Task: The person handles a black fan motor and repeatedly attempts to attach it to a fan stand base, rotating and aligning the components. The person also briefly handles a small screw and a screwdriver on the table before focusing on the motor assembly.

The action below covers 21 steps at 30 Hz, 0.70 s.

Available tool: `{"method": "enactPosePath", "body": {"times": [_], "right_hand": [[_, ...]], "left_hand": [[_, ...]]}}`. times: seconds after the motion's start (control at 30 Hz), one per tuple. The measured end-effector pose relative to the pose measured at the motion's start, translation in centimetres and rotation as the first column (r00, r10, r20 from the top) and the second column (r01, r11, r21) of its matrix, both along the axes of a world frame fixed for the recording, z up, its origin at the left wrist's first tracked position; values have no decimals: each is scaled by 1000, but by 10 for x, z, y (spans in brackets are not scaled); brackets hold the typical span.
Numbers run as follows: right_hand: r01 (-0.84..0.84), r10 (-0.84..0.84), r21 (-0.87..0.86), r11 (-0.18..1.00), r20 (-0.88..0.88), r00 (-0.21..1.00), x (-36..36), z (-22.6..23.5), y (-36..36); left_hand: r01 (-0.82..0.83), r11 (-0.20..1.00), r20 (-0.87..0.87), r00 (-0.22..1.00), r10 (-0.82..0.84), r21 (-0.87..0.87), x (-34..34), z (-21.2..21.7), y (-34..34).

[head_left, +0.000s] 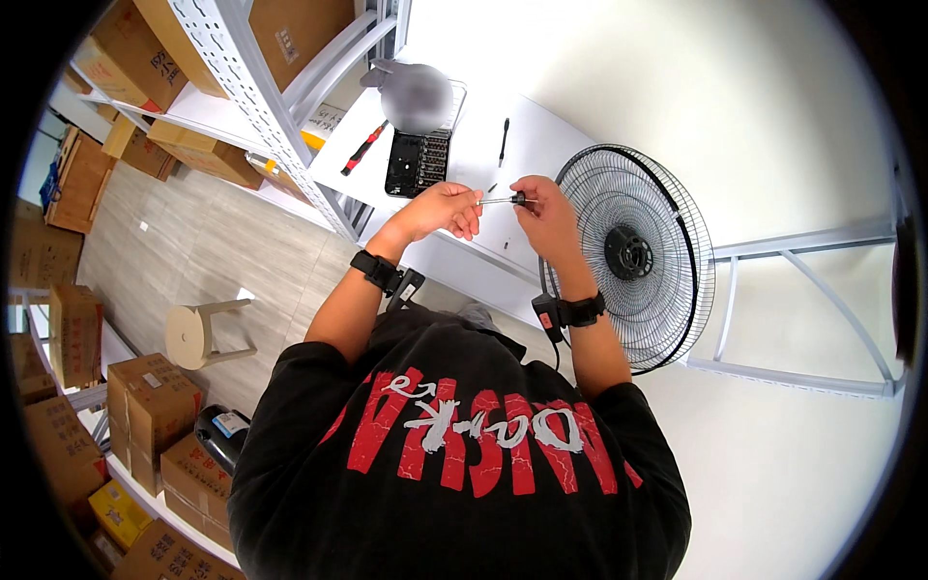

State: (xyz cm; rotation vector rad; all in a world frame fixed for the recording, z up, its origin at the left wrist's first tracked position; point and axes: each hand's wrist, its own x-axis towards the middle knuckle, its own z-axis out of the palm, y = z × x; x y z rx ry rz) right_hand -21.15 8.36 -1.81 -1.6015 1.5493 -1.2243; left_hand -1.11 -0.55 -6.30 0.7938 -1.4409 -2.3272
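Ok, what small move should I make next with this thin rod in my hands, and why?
Probably hold the thin rod steady with the left hand and gently twist the black piece with the right hand, testing whether it's firm. The left hand pinches the rod's left end, the right hand is at the black piece; how they join is too small to tell.

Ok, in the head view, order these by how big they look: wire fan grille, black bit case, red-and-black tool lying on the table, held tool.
1. Wire fan grille
2. Black bit case
3. Red-and-black tool and held tool: not ranked; visible lengths look close, and the held tool is partly covered.
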Motion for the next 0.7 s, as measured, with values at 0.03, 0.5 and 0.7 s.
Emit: {"method": "enactPosePath", "body": {"times": [0.03, 0.5, 0.7], "right_hand": [[-9, 2, -78, 997, -90, 996, 2, 0, -1], [-78, 38, 133, 988, 278, 960, -2, -6, -8], [-13, -26, 130, 991, 299, 954, 3, -2, -11]], "left_hand": [[1, 1000, -18, 1000, -1, -2, 1, -8, -2], [30, 997, -45, 999, -26, 74, 2, -29, -11], [36, 989, 17, 999, -38, 146, 5, -5, -6]]}}
